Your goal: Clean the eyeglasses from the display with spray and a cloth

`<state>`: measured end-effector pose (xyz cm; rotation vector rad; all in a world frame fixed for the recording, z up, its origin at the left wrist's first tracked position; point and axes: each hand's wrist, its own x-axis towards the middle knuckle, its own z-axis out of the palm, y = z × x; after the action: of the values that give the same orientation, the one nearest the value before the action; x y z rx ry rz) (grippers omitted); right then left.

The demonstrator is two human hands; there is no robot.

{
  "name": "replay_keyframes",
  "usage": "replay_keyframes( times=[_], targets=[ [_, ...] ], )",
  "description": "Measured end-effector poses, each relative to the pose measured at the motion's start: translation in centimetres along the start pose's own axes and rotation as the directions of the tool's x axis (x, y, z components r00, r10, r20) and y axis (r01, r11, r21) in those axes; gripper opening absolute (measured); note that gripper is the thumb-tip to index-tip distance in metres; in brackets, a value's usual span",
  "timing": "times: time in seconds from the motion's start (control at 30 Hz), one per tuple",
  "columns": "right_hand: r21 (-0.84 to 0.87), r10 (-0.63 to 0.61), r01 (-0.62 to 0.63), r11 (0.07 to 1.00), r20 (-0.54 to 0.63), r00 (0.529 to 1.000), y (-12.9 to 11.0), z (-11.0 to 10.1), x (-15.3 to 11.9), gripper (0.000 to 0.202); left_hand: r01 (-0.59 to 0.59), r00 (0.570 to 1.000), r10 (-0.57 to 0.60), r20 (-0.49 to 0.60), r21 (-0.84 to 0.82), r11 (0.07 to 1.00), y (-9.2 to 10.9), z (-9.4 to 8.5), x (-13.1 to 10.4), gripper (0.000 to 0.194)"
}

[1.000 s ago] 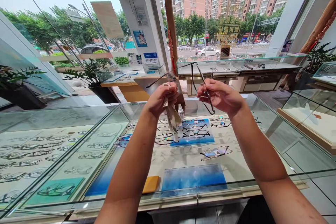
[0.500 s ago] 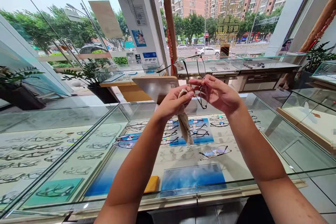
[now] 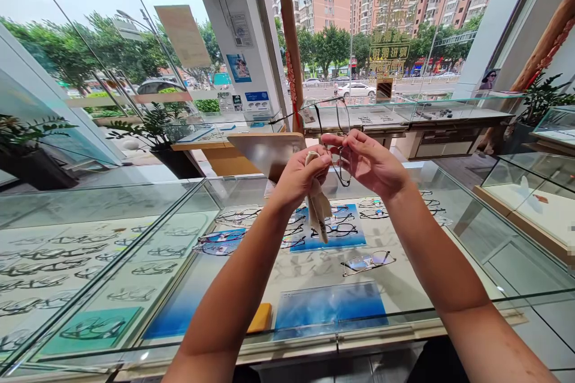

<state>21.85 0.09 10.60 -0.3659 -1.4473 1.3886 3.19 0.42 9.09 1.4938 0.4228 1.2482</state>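
- Beige cloth (image 3: 318, 206) is bunched in the left hand (image 3: 303, 175), thumb and fingers closed on it, its loose end hanging down.
- The right hand (image 3: 371, 161) pinches a pair of dark-rimmed glasses (image 3: 342, 115) between thumb and fingers.
- These glasses are up in the air above the display case (image 3: 269, 275), with one arm stretching out leftward.
- The left fingertips come close against the rim; whether they grip it too, I cannot tell.
- Inside the case, rows of frames (image 3: 335, 229) lie beyond a single pair of spectacles (image 3: 368, 261).
- Nearest the front are a blue sheet (image 3: 332, 308) and, left of it, a yellow box (image 3: 260, 318), partly hidden by the left forearm.
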Motion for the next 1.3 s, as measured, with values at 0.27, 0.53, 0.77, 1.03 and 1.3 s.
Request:
replay_keyframes(
  times=[0.27, 0.53, 0.77, 1.03, 1.3],
  targets=[
    [0.091, -0.065, 0.071, 0.993, -0.074, 0.995, 0.3, 0.8, 0.2, 0.030, -0.104, 0.982, 0.094, -0.166, -0.051, 0.993, -0.1, 0.8, 0.1, 0.051],
    [0.038, -0.232, 0.249, 0.968, -0.252, 0.940, 0.4, 1.0, 0.5, 0.033, -0.172, 0.909, 0.118, -0.400, -0.100, 0.980, -0.6, 0.9, 0.5, 0.045],
    [-0.085, -0.397, 0.391, 0.917, -0.296, 0.868, 1.1, 1.3, 0.7, 0.034, -0.154, 0.854, 0.096, -0.511, -0.072, 0.985, -0.7, 1.5, 0.1, 0.046],
    [-0.245, -0.452, 0.391, 0.887, -0.287, 0.845, -1.4, 1.4, -1.1, 0.025, -0.108, 0.874, 0.165, -0.458, 0.148, 0.983, 0.5, 0.5, -0.1, 0.033],
    [-0.405, -0.483, 0.341, 0.848, -0.327, 0.812, 1.1, -2.7, -3.0, 0.029, 0.360, 0.834, 0.011, -0.552, 0.559, 0.746, -4.7, -6.2, -2.2, 0.031]
  ],
)
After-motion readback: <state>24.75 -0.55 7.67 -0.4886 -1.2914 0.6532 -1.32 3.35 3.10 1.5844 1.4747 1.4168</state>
